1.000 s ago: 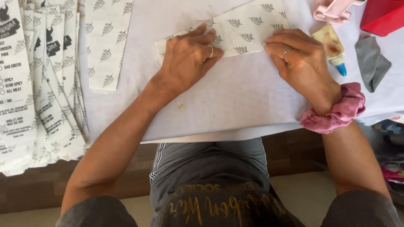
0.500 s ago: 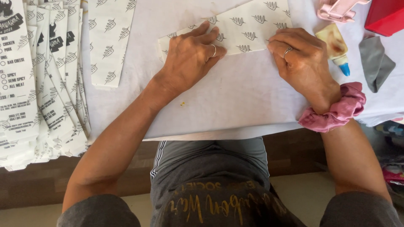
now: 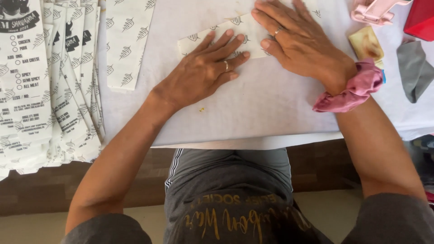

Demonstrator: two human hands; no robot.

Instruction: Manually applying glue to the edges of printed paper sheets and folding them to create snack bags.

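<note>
Both your hands lie flat, fingers spread, pressing one patterned paper bag [image 3: 246, 34] at upper centre; nothing is gripped. Left hand [image 3: 203, 72] covers its left half, right hand [image 3: 298, 43] its right end. One ring on each hand, one pink fabric scrunchie [image 3: 350, 88] on your right wrist. Second flat bag [image 3: 129, 43] upper left, beside a fanned stack of printed paper bags [image 3: 40, 86]. Grey cloth [image 3: 413, 68], right edge.
</note>
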